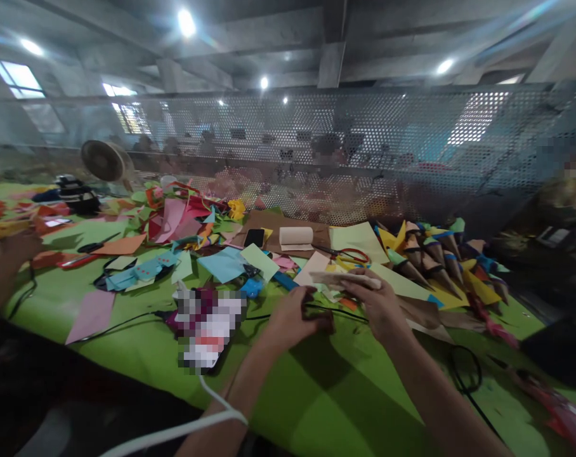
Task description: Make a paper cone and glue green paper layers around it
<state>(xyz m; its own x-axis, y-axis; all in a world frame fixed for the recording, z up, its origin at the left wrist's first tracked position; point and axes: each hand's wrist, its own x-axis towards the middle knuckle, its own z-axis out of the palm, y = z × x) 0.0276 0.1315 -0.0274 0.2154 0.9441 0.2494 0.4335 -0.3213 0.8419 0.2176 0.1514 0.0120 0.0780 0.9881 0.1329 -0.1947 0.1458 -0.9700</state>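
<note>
My right grip [377, 306] pinches a pale strip [325, 278] above the green desk [140, 358]; my left grip [290, 317] curls loosely open, nothing in it. The nearer phone's [214, 330] screen is too pixelated to read. Open room lies below both grips.

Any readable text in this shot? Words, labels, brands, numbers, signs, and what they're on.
None can be read.
Lit phone: screen pixelated, unreadable.
Dark phone: no legible marking.
Blue paper pieces: small red marks, too small to make out.
Pale piece in the right hand: no legible text.
Fan: too blurred to read any label.
</note>
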